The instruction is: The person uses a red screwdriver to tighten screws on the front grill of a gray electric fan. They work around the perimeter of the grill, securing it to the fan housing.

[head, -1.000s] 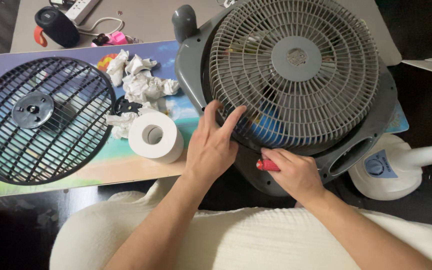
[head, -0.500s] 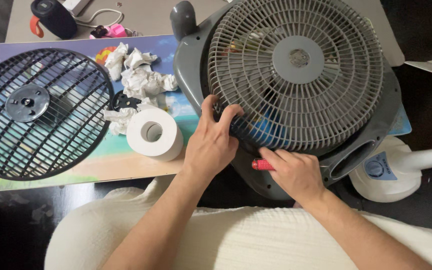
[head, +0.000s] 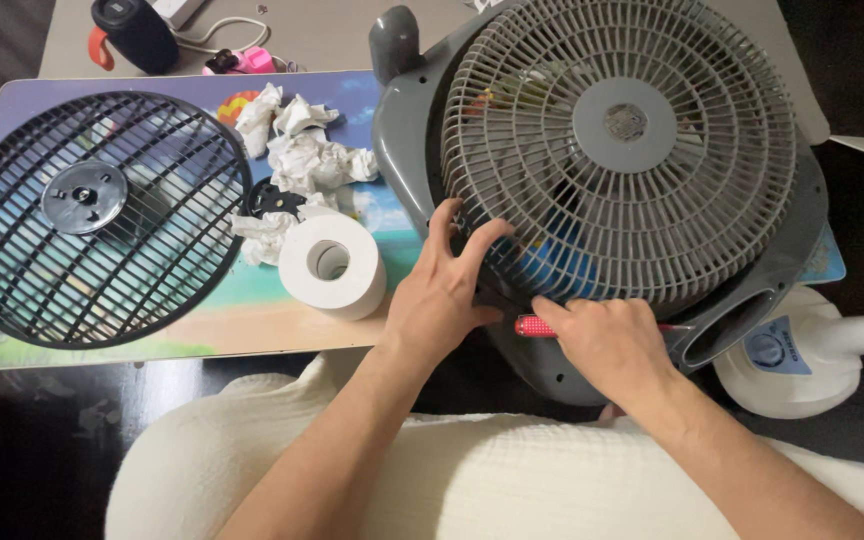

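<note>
Both hands barely shift: left hand [head: 439, 296] fingers spread on one grey fan guard [head: 620, 150]; right hand [head: 607, 342] grips one red-handled tool [head: 534, 326]; one black grille [head: 92, 215], one tissue roll [head: 333, 265].

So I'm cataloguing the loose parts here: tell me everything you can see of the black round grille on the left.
The black grille is a round guard of crossed bars, plastic or coated wire by its look, with a grey hub disc at its centre. It lies flat, detached, on the colourful mat, left of the crumpled tissues and the paper roll. Neither hand touches it.
</note>
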